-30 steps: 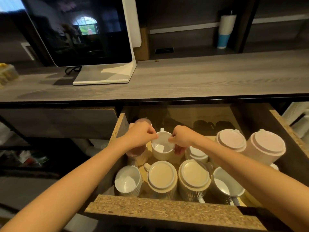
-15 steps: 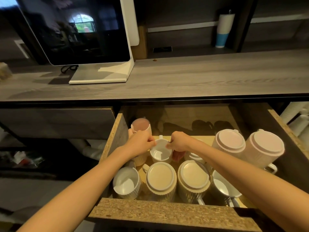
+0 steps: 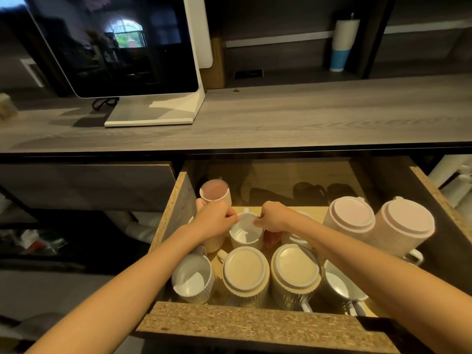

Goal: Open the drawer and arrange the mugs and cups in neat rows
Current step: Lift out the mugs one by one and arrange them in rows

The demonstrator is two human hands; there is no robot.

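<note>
Now: left hand (image 3: 217, 221) and right hand (image 3: 274, 217) both pinching rim of white cup (image 3: 245, 232), upright, mid-drawer (image 3: 176, 200), behind front row of mugs (image 3: 245, 272).

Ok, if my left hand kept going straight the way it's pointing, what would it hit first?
Your left hand points right across the white mug it pinches, so past the rim it would probably meet your right hand first; depth is hard to judge.

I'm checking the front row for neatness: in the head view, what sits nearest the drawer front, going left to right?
Upright white mug → upside-down beige mug → second upside-down beige mug → upright grey mug.
</note>
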